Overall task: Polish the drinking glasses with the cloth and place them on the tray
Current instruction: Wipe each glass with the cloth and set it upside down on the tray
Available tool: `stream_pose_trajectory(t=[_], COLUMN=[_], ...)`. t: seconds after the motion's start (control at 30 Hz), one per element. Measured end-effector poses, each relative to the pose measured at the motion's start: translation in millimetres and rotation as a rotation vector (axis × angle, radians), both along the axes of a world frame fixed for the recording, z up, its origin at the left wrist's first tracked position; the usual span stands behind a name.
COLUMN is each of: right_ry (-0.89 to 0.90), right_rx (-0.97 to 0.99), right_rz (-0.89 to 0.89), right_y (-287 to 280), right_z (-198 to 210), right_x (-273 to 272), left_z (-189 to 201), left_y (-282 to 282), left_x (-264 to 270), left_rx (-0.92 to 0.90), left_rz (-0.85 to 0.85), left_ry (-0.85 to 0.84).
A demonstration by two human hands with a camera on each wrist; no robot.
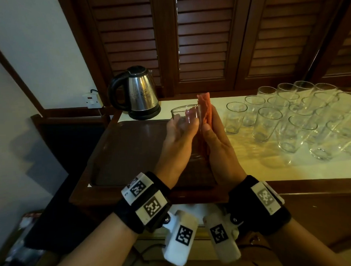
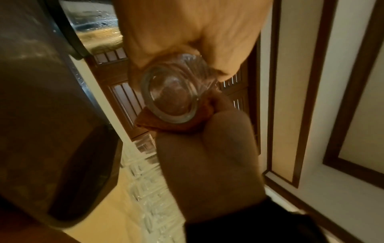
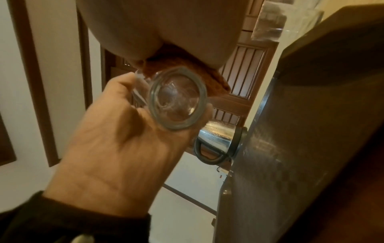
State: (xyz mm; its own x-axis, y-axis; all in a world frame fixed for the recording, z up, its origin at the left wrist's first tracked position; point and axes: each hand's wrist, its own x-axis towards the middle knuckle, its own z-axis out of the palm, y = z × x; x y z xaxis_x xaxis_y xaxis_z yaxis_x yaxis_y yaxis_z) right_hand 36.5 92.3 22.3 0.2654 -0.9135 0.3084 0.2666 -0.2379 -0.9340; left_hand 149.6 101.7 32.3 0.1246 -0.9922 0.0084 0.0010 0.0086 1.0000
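My left hand [image 1: 185, 122] grips a clear drinking glass [image 1: 180, 111] held upright above the dark brown tray [image 1: 127, 150], fingers curled round its wall. My right hand [image 1: 210, 121] holds an orange cloth [image 1: 204, 104] against the glass's right side, thumb on the cloth and fingers stretched up along it. In the left wrist view the glass's thick base [image 2: 170, 98] faces the camera with the cloth [image 2: 149, 122] tucked beneath it. The right wrist view shows the same base [image 3: 178, 98], the cloth [image 3: 216, 82] behind it and my left hand [image 3: 116, 131] round the glass.
Several clear glasses [image 1: 289, 117] stand crowded on the pale counter to the right. A steel kettle [image 1: 141, 92] sits behind the tray at the back left, with a wall socket [image 1: 92, 99] beside it. Dark louvred doors rise behind the counter.
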Motion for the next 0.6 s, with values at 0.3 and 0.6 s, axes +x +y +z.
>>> stream_pose_trajectory(t=[0.3,0.6], right_ry=[-0.226,-0.007], right_rx=[0.266,-0.056], right_rz=[0.180,0.019], right_y=[-1.7,0.7], right_z=[1.8,3.5], right_x=[-11.4,-7.2], left_z=[5.2,3.9], left_y=[3.2,6.0], left_x=[10.7,-9.4], left_rx=[0.035,-0.086], left_rz=[-0.192,-0.003], left_ry=[0.201,0.022])
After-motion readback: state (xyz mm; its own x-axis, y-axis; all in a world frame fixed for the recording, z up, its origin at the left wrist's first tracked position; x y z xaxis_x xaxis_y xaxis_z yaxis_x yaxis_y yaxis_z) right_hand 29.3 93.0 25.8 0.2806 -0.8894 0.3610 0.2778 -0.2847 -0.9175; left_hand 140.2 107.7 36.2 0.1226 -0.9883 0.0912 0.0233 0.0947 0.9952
